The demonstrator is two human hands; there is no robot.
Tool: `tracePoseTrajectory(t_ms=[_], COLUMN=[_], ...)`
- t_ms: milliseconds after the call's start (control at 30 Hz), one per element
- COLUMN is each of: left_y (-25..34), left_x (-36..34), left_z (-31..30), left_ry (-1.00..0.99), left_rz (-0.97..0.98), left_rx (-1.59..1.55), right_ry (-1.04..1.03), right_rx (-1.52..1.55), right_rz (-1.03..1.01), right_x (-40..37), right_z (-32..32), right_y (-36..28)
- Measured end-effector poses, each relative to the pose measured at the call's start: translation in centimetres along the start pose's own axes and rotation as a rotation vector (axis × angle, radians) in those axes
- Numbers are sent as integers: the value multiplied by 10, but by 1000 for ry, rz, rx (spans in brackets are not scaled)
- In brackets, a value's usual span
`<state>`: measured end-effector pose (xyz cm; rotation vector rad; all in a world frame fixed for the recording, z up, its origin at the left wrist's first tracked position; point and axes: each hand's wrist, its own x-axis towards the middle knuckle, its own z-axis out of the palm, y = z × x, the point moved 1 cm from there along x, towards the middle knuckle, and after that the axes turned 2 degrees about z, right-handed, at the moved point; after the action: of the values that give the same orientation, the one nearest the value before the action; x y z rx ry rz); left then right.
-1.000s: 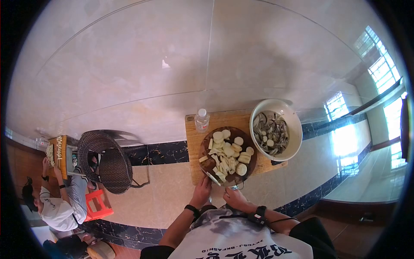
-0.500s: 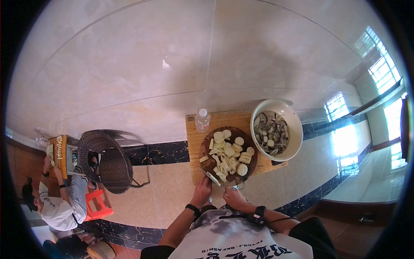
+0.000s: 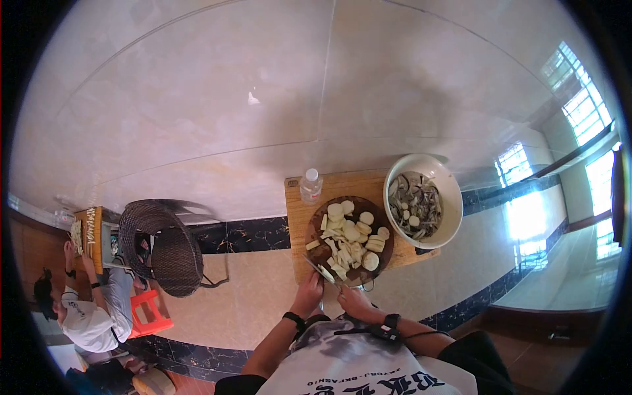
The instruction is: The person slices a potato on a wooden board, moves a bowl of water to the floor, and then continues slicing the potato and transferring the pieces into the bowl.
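A round dark cutting board [image 3: 385,258] carries pale sliced vegetable [image 3: 351,234], some in thick rounds and some in strips. At its near edge lies the blade of a knife [image 3: 327,274], slanting up to the left. My right hand [image 3: 355,303] is closed around the knife's handle, just below the board. My left hand [image 3: 307,295] is at the near left edge of the board, close to the blade, with its fingers curled together. What those fingers pinch, if anything, is too small to make out.
The board rests on a wooden table [image 3: 296,227] with a plastic bottle [image 3: 311,186] and a white basin [image 3: 453,220] of cut pieces in liquid. A wicker chair [image 3: 174,260] stands left. Further left, a seated person [image 3: 92,322] works at another small table near a red stool [image 3: 150,313].
The view has shifted very slightly. My right hand and the knife have moved a little; my left hand stays almost in place. The pieces on the board look the same.
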<state>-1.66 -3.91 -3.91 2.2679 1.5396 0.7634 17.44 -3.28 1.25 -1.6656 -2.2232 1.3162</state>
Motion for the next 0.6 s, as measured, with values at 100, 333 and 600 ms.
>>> tracePoseTrajectory(t_ms=[100,333,600], left_y=[1,5,12], left_x=[0,19,33], left_z=[4,12,-26], left_ry=[-4,16,242], left_rz=[-28,30,-293], left_rx=[1,28,-127], right_ry=[-32,77,171], right_rx=[-41,4,-172], right_rz=[-49,-8,-79], right_x=[-4,-1,-1], right_z=[-22,-23,-58], right_y=[-15,5,-10])
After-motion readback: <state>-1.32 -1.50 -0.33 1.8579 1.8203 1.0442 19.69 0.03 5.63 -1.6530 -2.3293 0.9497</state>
